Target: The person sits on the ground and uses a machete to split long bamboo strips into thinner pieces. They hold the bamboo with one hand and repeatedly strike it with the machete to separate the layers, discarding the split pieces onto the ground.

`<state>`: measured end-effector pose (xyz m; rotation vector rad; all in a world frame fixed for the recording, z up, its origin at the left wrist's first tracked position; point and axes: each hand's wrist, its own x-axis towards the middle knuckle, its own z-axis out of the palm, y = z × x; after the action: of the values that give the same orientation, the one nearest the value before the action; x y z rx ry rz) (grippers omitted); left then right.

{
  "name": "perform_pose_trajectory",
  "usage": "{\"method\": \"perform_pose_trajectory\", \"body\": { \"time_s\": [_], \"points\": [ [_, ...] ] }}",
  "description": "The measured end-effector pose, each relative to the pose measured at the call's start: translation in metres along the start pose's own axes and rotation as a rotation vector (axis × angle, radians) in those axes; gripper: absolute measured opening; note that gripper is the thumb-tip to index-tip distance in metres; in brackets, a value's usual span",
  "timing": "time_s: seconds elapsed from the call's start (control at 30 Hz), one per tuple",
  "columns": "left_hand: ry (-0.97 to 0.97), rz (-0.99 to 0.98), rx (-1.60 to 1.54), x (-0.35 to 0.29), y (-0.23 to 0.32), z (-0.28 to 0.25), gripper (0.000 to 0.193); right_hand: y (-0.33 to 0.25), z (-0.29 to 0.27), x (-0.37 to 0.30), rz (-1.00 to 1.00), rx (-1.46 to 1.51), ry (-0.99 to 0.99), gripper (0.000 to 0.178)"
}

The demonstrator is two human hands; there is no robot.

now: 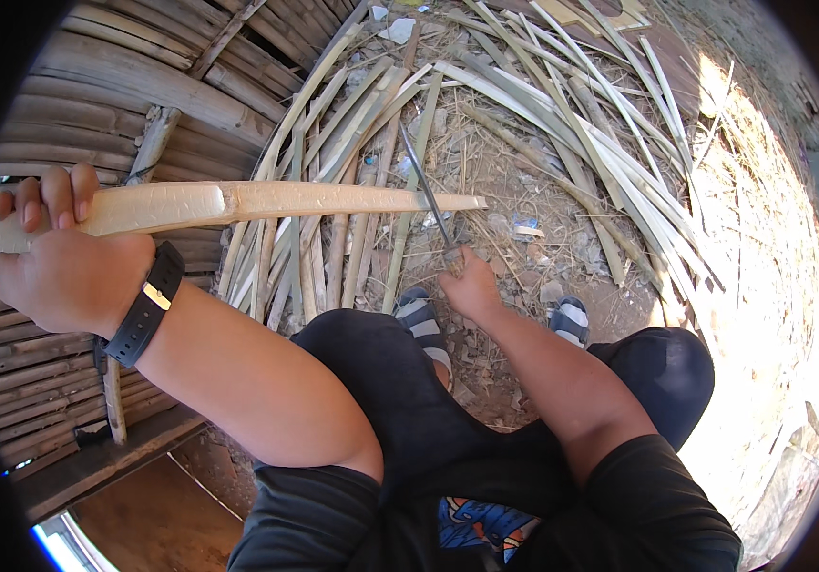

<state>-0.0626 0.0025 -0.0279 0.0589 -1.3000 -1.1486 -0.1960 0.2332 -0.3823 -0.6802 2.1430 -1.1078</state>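
My left hand (pixel 76 253), with a black watch strap on its wrist, is closed round the wide end of a long split bamboo strip (pixel 276 198). The strip lies level across my front, pale side showing, with a node near its middle, and narrows to the right. In my right hand (pixel 471 288) is the handle of a long, thin knife (pixel 425 186). Its dark blade slants up and to the left, crossing the strip close to its narrow end. Whether the edge bites into the bamboo I cannot tell.
A wall of bamboo slats (pixel 95 124) stands close on the left. Many split bamboo strips (pixel 362 114) lean and lie ahead of me, with more strips (pixel 610 153) to the right. Shavings litter the ground (pixel 514 257) round my sandalled feet. Bright sunlight falls on the right side.
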Motion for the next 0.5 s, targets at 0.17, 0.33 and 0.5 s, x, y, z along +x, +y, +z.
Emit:
{"method": "perform_pose_trajectory", "body": {
  "time_s": [0.17,0.33,0.5],
  "points": [
    [-0.079,-0.022,-0.046,0.004,0.004,-0.001,0.025,-0.020,-0.022,0.002,0.156,0.025,-0.079,0.048],
    [-0.045,-0.043,-0.056,0.008,-0.002,-0.018,0.034,-0.082,-0.013,-0.021,-0.076,0.107,-0.121,0.046],
    [0.032,-0.006,0.051,0.006,-0.003,-0.016,0.051,-0.020,0.013,-0.014,-0.132,0.098,-0.048,0.053]
  ]
}}
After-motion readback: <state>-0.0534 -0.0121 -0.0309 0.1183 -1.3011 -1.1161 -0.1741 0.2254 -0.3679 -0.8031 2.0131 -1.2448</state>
